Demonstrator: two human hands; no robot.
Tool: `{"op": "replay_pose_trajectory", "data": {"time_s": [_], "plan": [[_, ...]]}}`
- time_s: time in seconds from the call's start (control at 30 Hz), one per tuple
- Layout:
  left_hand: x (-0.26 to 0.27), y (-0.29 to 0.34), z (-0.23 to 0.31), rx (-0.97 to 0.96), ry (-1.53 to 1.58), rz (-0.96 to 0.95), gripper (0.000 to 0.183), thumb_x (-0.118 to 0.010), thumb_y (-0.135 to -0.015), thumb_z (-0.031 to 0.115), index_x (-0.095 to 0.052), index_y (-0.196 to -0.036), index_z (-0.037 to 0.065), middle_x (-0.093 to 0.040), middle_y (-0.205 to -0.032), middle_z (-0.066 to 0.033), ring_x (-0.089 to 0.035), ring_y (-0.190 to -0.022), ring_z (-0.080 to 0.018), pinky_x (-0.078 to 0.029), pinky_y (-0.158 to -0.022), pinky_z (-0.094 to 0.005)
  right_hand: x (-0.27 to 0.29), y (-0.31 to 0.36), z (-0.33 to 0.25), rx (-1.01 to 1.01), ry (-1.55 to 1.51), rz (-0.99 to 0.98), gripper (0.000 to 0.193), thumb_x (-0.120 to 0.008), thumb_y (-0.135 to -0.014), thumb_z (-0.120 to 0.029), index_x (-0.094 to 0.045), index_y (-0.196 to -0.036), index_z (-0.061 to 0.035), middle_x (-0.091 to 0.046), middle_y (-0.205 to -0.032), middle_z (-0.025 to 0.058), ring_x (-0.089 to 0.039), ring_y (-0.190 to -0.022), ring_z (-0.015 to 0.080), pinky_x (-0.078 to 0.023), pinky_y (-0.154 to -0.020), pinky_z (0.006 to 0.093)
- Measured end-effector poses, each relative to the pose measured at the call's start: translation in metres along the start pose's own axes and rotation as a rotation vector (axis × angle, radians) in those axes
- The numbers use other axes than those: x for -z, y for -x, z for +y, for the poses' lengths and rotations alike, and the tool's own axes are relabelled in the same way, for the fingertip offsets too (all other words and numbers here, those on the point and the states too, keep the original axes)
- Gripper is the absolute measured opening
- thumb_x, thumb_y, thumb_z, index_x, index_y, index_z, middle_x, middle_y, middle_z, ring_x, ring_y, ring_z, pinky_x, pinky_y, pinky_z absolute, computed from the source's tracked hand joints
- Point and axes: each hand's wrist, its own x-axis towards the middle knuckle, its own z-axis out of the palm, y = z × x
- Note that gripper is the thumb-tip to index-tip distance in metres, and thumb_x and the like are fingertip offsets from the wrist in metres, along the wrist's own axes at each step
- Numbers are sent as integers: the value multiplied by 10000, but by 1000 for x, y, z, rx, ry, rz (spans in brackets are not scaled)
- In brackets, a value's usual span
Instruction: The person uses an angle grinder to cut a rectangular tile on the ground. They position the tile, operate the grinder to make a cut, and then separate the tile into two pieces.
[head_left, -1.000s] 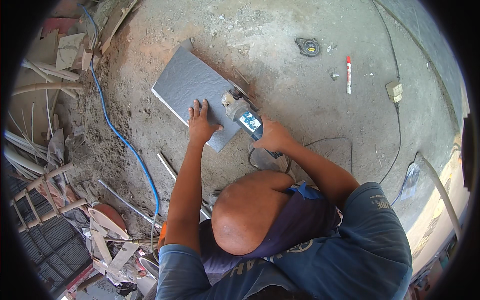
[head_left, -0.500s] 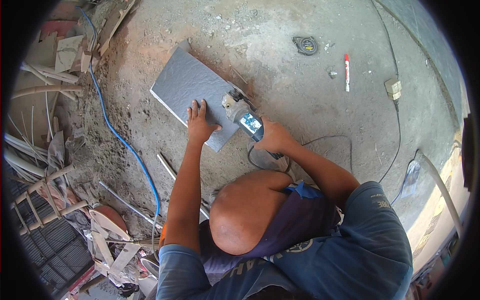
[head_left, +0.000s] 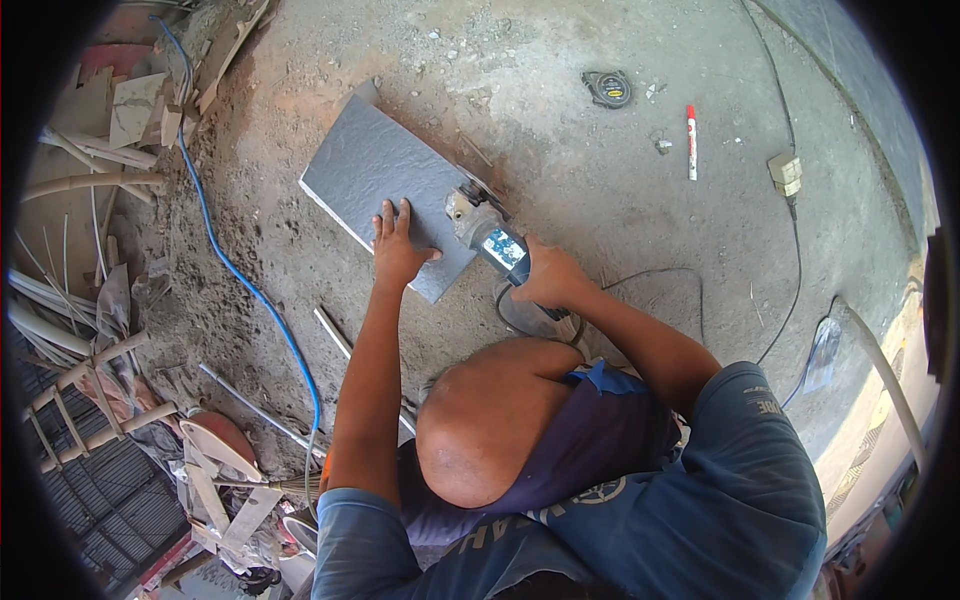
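Note:
A grey, textured tile lies on the dusty ground ahead of my knee. My left hand rests flat on its near part, fingers spread. In my right hand is an angle grinder, the fingers wrapped round its body. The grinder's head sits at the tile's right edge, with the disc along that edge. Whether the disc is spinning or touching the tile, I cannot tell. Behind the grinder a dark cord loops over the ground.
A tape measure and a red-capped marker lie at the far right. A cord with a pale connector box runs beyond them. At left are a blue hose, a white strip and heaped scraps with a bamboo ladder.
Almost nothing differs. The whole view has shifted very slightly; the tile, the grinder and both hands keep their places relative to one another.

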Motion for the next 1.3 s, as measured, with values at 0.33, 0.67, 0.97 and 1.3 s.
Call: {"op": "replay_pose_trajectory", "data": {"time_s": [0.33,0.67,0.97,1.3], "plan": [[0,-1,2,-11,-5,8,1185,-927,-542,296,-284,-1532,191,-194,-1604,-165,-221,-1439,-461,-311,-1118,-581,-3,3,8,20,-19,20,681,-744,-619,-281,-496,-1168,37,-662,-993,300,-654,-946,449,-531,-837,480],[0,1,-1,-14,-6,12,1183,-924,-545,292,-281,-1534,194,-191,-1604,-166,-220,-1440,-461,-313,-1123,-564,-6,7,12,23,-10,-4,732,-740,-609,-278,-469,-1207,45,-662,-965,307,-656,-925,454,-535,-828,481],[-1,-1,0,-21,1,18,1189,-927,-538,290,-282,-1533,190,-197,-1602,-170,-227,-1434,-469,-320,-1121,-559,-8,12,18,16,-15,22,772,-788,-582,-301,-467,-1191,46,-656,-942,306,-651,-910,450,-524,-816,464],[-2,0,2,-21,3,14,1181,-925,-544,298,-284,-1531,196,-184,-1605,-176,-226,-1434,-470,-331,-1102,-584,-7,30,28,22,-13,27,686,-779,-601,-291,-492,-1137,28,-663,-957,298,-659,-928,440,-530,-836,470]]}}
